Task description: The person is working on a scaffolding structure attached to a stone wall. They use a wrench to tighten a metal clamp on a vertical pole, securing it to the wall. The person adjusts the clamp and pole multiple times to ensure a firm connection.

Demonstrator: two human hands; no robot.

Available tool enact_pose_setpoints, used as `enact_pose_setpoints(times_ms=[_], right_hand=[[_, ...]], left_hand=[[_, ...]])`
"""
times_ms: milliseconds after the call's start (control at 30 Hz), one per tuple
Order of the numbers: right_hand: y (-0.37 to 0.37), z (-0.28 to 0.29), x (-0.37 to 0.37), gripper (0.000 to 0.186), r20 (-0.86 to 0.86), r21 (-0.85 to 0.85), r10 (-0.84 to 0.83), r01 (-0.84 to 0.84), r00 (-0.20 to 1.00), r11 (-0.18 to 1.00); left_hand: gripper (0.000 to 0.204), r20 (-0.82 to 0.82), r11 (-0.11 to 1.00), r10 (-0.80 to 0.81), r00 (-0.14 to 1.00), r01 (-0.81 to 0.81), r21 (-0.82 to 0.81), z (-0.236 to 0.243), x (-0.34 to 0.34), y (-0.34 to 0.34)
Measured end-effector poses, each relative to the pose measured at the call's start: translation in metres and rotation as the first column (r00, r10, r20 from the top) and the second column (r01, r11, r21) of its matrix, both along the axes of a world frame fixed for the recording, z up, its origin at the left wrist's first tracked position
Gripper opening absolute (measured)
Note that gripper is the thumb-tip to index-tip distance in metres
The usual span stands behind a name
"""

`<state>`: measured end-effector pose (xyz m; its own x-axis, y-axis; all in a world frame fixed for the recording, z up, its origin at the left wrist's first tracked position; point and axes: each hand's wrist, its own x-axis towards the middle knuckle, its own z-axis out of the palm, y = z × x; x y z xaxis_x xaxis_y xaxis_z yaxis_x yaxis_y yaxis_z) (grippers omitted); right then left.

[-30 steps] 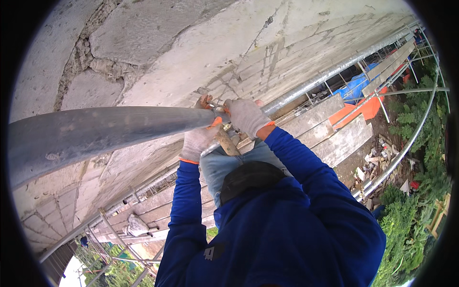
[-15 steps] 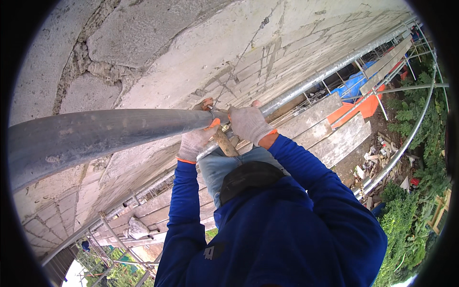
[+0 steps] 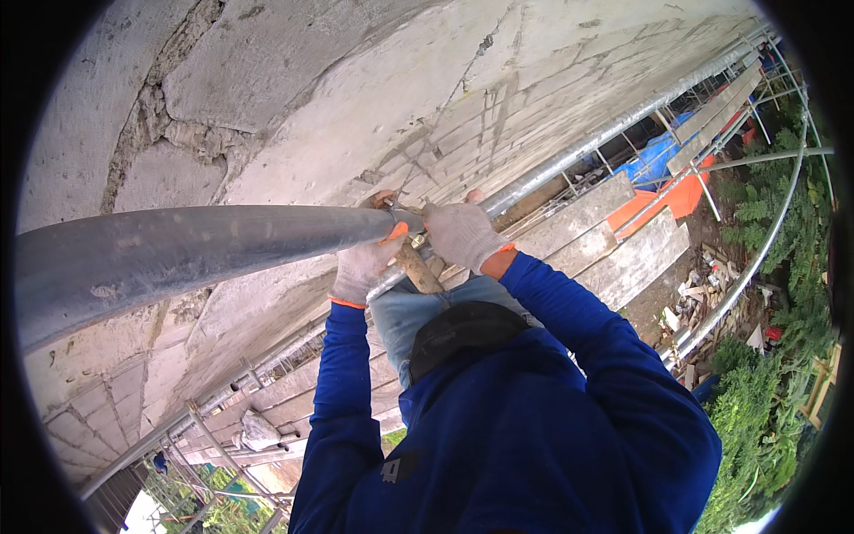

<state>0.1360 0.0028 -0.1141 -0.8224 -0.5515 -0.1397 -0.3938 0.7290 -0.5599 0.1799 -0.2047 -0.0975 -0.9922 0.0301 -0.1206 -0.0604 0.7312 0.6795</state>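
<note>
A thick dark grey pipe runs from the left edge of the picture to its narrow-looking far end between my hands. My left hand, in a pale knit glove with orange fingertips and cuff trim, is wrapped round the pipe near that end. Right beside it, my gloved right hand is closed at the pipe's end; what its fingers grip is hidden. A thin wire sticks up by the left fingers. Just below the hands, a short wooden piece like a handle shows in front of my jeans.
A cracked concrete block wall rises along the upper side. A galvanised scaffold tube follows it, with walkway planks below. Orange sheeting, a blue tarp, rubble and green plants lie lower down at right.
Very little differs: the pipe's near part sits a touch lower in the picture. Both hands keep their places and grips.
</note>
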Motion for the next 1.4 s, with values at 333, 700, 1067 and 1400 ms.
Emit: enact_pose_setpoints(times_ms=[333, 700, 1067, 1400], right_hand=[[-0.016, -0.07, -0.022, 0.023, 0.229, -0.087, -0.231, 0.256, 0.946, 0.963], [0.084, -0.106, 0.052, 0.021, 0.621, -0.266, -0.358, 0.617, 0.697, 0.741], [0.143, -0.04, 0.099, 0.019, 0.742, -0.251, -0.417, 0.794, 0.525, 0.554], [0.176, -0.102, 0.137, 0.019, 0.932, -0.251, -0.215, 0.947, 0.292, 0.2]], left_hand=[[0.056, -0.049, 0.724, 0.426, 0.903, -0.308, 0.617, -0.033, 0.012, 0.028], [0.047, -0.28, 0.834, 0.415, 0.866, -0.239, 0.498, -0.088, 0.007, 0.03], [0.049, -0.102, 0.678, 0.574, 0.812, -0.402, 0.615, -0.023, -0.003, 0.063], [0.072, -0.287, 0.511, 0.75, 0.596, -0.247, 0.824, 0.05, 0.067, 0.05]])
